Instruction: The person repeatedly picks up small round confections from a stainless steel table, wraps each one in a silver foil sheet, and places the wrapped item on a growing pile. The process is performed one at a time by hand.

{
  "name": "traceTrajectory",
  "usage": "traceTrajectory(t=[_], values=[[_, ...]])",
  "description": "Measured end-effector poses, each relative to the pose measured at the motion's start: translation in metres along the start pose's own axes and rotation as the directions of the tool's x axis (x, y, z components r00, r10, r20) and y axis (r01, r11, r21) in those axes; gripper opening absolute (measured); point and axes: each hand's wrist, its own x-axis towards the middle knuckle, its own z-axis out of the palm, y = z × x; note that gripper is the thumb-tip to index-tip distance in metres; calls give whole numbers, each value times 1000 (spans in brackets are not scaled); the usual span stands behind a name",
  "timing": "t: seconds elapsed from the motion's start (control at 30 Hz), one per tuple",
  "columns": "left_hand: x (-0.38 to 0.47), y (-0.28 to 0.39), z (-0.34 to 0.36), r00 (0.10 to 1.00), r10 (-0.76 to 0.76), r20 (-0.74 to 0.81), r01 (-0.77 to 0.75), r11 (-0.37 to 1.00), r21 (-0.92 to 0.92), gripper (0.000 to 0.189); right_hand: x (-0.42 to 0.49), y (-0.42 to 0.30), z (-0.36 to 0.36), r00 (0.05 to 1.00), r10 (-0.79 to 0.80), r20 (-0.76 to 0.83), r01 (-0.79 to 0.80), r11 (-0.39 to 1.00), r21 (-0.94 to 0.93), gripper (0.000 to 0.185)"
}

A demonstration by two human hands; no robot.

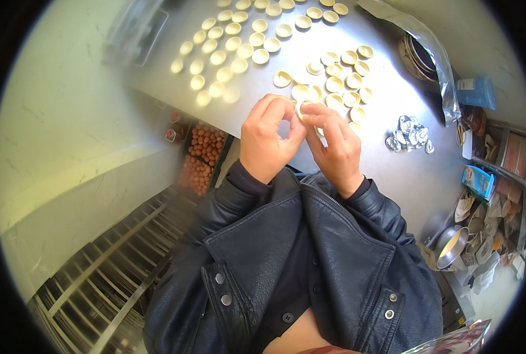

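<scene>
A pale dough tart shell point(299, 110) is pinched edge-on between the fingertips of my left hand point(266, 139) and my right hand point(335, 139). Both hands are raised over the near edge of a steel table point(378, 177). Just beyond my fingers sits a close group of small tart shells point(334, 84), some partly hidden by my hands. Farther off to the left, more round tart shells point(260, 56) are spread in loose rows. To the right of my right hand lies a small heap of crumpled foil tart cups point(408, 134).
Brown eggs point(206, 144) fill trays below the table's left edge. A slatted metal rack point(108, 270) stands at lower left. Along the right are a foil sheet point(442, 66), a blue plastic container point(477, 92), a metal pot point(452, 247) with yellow contents, and cluttered shelves point(506, 163).
</scene>
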Motion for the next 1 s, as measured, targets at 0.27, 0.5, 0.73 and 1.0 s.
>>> traceTrajectory(t=[0.27,0.5,0.73,1.0], values=[[-8,-18,0,890,-386,241,435,566,-701,10,-10,-4,6,830,524,189,-443,414,796,15],[-10,-16,6,964,-211,163,266,789,-553,7,0,16,-10,638,614,464,-717,255,648,18],[-8,-13,8,948,-273,162,318,832,-454,9,2,11,-7,956,273,111,-292,925,242,8],[-20,-24,15,841,-411,350,510,392,-765,13,-7,28,-5,579,675,457,-644,34,764,19]])
